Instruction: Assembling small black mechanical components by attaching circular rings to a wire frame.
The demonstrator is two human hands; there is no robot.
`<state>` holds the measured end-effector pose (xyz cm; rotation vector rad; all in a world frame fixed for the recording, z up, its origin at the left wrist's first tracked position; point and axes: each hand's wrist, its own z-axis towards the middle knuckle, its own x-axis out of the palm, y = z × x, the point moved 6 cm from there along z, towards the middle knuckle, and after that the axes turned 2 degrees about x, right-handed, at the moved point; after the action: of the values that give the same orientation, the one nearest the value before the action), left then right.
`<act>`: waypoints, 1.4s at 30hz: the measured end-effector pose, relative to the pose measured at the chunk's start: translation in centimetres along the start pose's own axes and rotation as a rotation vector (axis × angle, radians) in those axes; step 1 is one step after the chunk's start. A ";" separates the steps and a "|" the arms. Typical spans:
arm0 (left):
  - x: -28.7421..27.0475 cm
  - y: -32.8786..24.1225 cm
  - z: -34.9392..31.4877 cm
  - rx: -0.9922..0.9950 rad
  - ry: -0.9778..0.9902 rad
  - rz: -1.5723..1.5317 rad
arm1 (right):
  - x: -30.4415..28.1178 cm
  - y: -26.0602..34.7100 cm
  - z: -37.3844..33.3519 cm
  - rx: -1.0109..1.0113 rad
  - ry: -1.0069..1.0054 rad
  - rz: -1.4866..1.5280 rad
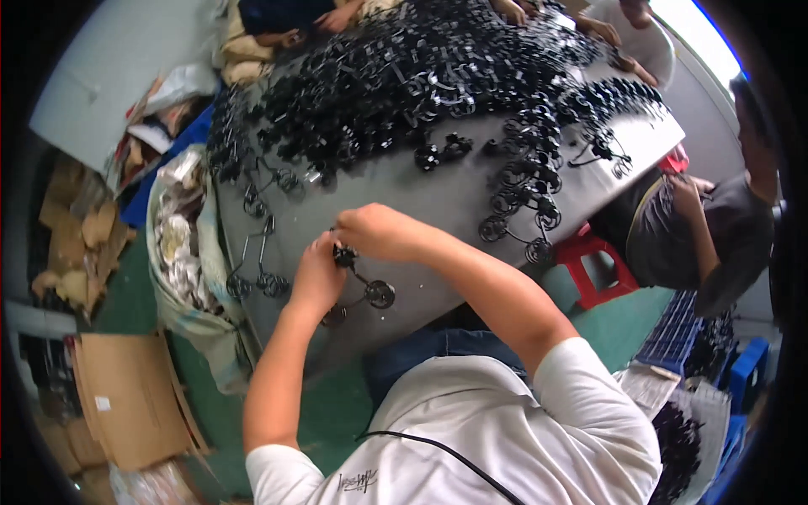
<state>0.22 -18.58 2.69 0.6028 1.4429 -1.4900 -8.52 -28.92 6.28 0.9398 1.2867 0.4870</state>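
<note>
Over the near part of the grey table, my left hand (316, 273) is closed round a black part (380, 294) made of a thin rod, a block-like middle and round disc-shaped ends. My right hand (379, 231) is bent over the top of the same part, its fingertips pinched against the block and partly hidden. One disc end sticks out to the right below my right wrist; another (334, 316) shows beneath my left hand. Left of my hands lies a similar black part with two rods (263, 282). Its round ends point toward me.
A large heap of black parts (362, 93) covers the far table (438, 202), with a row of round-ended ones (526, 177) to the right. A stuffed sack (181, 252) stands left, a red stool (593, 269) right. Other people sit around the table. A cardboard box (135, 396) stands lower left.
</note>
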 end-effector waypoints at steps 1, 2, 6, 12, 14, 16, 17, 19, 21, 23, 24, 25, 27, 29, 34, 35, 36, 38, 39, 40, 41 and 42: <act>0.0 0.0 0.2 -0.030 -0.002 0.038 | -0.3 -0.1 0.6 -0.113 -0.060 -0.115; -0.3 -0.2 -0.2 0.005 0.005 0.049 | -1.0 0.7 0.7 -0.121 -0.199 -0.089; -1.9 -2.8 -0.9 -0.060 -0.141 0.028 | -4.5 -1.8 1.3 0.136 -0.361 -0.079; -1.8 -0.5 -4.7 -0.558 -0.097 -0.136 | -4.3 -2.6 -6.4 -0.147 -0.716 -0.097; -2.3 -1.5 -4.8 -0.605 -0.094 -0.220 | -4.1 -2.2 -11.5 -0.291 -0.825 -0.159; -3.3 -3.6 -4.6 -0.529 -0.094 -0.318 | -4.4 -2.2 -16.5 -0.332 -0.921 -0.200; -3.6 -5.0 -4.1 -0.444 -0.098 -0.424 | -4.7 -2.7 -18.6 -0.328 -0.989 -0.225; -4.3 -8.7 -3.2 -0.265 -0.077 -0.509 | -5.8 -4.1 -22.3 -0.254 -1.117 -0.208; -4.3 -15.2 -0.6 -0.099 0.045 -0.393 | -7.0 -5.8 -25.4 -0.186 -1.273 -0.183; -3.7 -21.2 1.3 0.040 0.152 -0.296 | -8.1 -6.9 -27.3 -0.142 -1.369 -0.156; -2.8 -22.9 2.0 0.121 0.169 -0.304 | -8.9 -6.9 -28.2 -0.137 -1.394 -0.184; -1.5 -23.7 3.1 0.122 0.167 -0.300 | -9.4 -7.4 -29.2 -0.091 -1.429 -0.200; 1.2 -25.6 4.7 0.329 0.185 -0.217 | -10.3 -9.0 -31.0 -0.009 -1.490 -0.172; 3.4 -25.9 6.4 0.300 0.235 -0.174 | -11.3 -10.8 -32.4 0.092 -1.549 -0.106; 7.6 -24.3 8.6 0.257 0.165 -0.121 | -15.3 -14.2 -32.0 0.197 -1.445 -0.089; 8.6 -23.8 8.9 0.264 0.163 -0.119 | -16.3 -15.6 -31.2 0.243 -1.371 -0.081; 9.5 -22.9 9.2 0.214 0.158 -0.118 | -17.4 -17.1 -30.1 0.286 -1.294 -0.073; 10.4 -22.8 9.2 0.166 0.153 -0.120 | -20.1 -20.0 -28.0 0.257 -1.276 -0.076; 10.0 -23.2 8.7 0.184 0.081 -0.077 | -21.3 -21.4 -26.5 0.229 -1.251 -0.075; 9.6 -23.5 8.3 0.204 0.009 -0.036 | -22.6 -22.9 -25.1 0.224 -1.252 -0.077; 9.2 -24.1 8.0 0.299 -0.043 0.011 | -23.8 -24.4 -23.4 0.249 -1.224 -0.119; 9.4 -23.9 8.0 0.299 -0.048 0.009 | -24.6 -25.7 -21.9 0.273 -1.194 -0.162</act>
<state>-22.42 -32.16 7.72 0.7468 1.1876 -1.7158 -40.31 -55.29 0.07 1.0693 0.3153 -0.3850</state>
